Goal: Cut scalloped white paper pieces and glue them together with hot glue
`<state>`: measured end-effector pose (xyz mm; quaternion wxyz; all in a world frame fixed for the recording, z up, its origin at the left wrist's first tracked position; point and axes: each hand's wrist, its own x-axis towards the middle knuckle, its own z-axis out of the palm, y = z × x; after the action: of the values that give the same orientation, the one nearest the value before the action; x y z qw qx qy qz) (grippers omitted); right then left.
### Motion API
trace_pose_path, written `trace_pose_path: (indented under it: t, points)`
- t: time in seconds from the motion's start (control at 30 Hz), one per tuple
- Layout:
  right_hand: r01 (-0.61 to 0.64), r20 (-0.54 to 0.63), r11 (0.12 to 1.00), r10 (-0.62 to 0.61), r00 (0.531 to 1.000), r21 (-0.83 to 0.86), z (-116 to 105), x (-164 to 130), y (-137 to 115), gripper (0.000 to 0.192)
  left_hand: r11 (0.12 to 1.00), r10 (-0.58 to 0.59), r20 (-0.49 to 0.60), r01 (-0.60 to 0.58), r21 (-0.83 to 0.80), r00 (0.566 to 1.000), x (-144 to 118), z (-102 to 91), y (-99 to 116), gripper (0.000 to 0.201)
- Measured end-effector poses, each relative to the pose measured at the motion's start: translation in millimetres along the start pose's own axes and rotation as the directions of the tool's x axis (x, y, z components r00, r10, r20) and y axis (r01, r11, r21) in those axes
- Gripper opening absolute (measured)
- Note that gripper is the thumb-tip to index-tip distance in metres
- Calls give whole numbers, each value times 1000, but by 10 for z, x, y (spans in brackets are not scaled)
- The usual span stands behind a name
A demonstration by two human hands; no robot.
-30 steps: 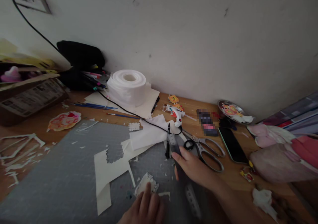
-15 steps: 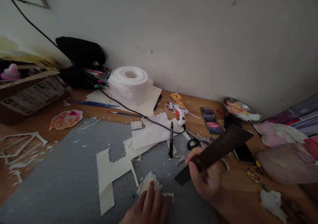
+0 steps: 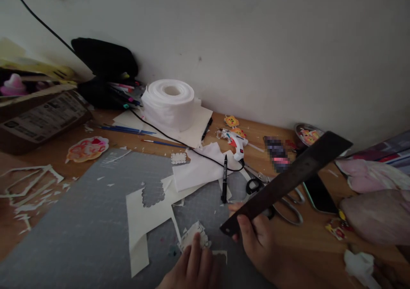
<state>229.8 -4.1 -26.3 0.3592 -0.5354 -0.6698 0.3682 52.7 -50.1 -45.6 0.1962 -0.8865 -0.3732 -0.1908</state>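
Observation:
My right hand (image 3: 256, 237) grips one end of a long dark ruler (image 3: 288, 180), held above the desk and slanting up to the right over the scissors (image 3: 278, 199). My left hand (image 3: 192, 265) rests at the bottom edge with its fingers pressing a small white paper cut-out (image 3: 192, 233) onto the grey cutting mat (image 3: 80, 220). A black marker (image 3: 224, 178) lies on the mat just left of the ruler's lower end. A cream sheet with a scalloped hole (image 3: 150, 207) lies left of my left hand.
A tissue roll (image 3: 169, 103), a white glue gun (image 3: 237, 145) with its black cord, brushes (image 3: 128, 130), a phone (image 3: 318, 193) and a metal dish (image 3: 309, 134) lie by the wall. A cardboard box (image 3: 38, 118) stands far left, paper scraps (image 3: 28, 186) below it, pink cloth (image 3: 374, 207) at right.
My right hand picked the ruler up off the mat and swung its far end up to the right. My left hand stayed on the cut-out. The view drifted slightly.

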Motion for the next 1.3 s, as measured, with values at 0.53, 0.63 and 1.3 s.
trace_pose_path:
  t: [0.53, 0.63, 1.3]
  points:
    - [-386, 123, 848, 367, 922, 365, 145, 148, -132, 33, 998, -1, 100, 8, -69, 995, 25, -101, -12, 22]
    - [-396, 147, 866, 368, 918, 306, 142, 161, -136, 29, 997, 11, 137, 1, -82, 991, 38, -118, -19, 25]
    - [-414, 243, 869, 354, 903, 272, 190, 200, -76, 18, 989, 104, 192, -80, -127, 976, 72, -194, -58, 19]
